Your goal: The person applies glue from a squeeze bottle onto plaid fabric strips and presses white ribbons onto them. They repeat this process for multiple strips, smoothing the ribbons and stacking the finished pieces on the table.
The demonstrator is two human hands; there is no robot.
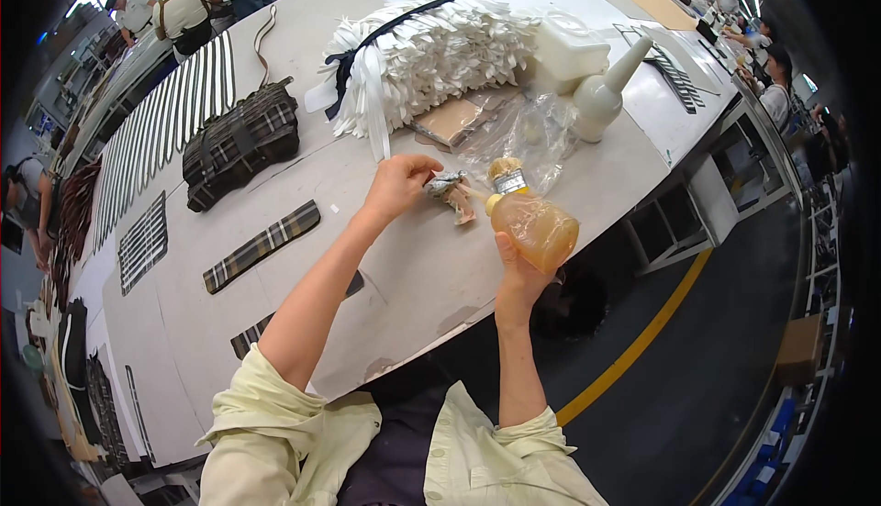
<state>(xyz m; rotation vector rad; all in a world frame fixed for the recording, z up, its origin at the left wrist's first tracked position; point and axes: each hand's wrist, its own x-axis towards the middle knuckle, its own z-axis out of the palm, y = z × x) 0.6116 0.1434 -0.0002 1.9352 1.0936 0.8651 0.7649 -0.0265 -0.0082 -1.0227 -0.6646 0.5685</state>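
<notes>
My right hand (518, 272) grips a soft plastic bottle (532, 222) of amber liquid from below, tilted toward the left with its neck near my other hand. My left hand (396, 185) pinches a small crumpled piece (451, 192) with a silvery top and pale smeared end, held just above the grey table (404, 277) close to the bottle's neck. A brush-like tuft (503, 168) shows right behind the bottle's top.
A big bundle of white strips tied with a dark band (427, 56), a crumpled clear bag (528, 134), a white squeeze bottle (606, 93) and a white tub (569, 47) lie behind. Plaid pieces (240, 144) and a plaid strap (262, 246) lie left. Other people work around.
</notes>
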